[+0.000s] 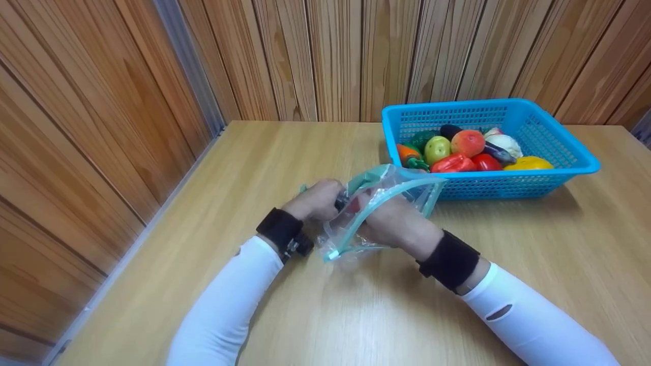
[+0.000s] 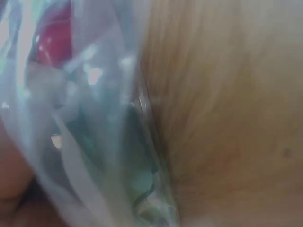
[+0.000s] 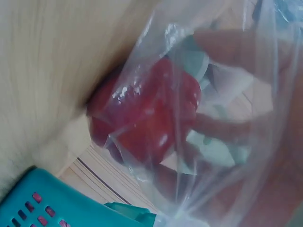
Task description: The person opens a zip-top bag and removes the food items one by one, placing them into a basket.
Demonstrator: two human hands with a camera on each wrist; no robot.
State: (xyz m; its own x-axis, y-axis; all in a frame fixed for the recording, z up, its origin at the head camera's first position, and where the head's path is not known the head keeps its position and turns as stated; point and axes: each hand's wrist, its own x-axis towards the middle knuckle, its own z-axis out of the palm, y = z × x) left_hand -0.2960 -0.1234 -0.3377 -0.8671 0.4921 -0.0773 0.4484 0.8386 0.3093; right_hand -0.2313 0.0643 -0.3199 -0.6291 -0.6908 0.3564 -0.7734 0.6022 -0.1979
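Note:
A clear zip bag [image 1: 379, 201] with a pale green zip edge is held tilted low over the table, its mouth towards the right. My left hand [image 1: 321, 199] grips the bag's far left side. Through the mouth reaches my right hand [image 1: 395, 221], inside the bag. In the right wrist view a red bell pepper [image 3: 151, 118] shows through the film, with spread fingers [image 3: 225, 128] touching its near side. The left wrist view is blurred; part of the red pepper [image 2: 56, 42] and a greenish patch [image 2: 139, 177] appear behind the plastic.
Behind the bag at the right stands a blue basket [image 1: 488, 185] of fruit and vegetables, with a peach [image 1: 468, 143], a green apple [image 1: 437, 149], a red pepper [image 1: 453, 163] and an eggplant [image 1: 500, 153]. Wooden walls [image 1: 335, 61] border the table [image 1: 274, 162] at back and left.

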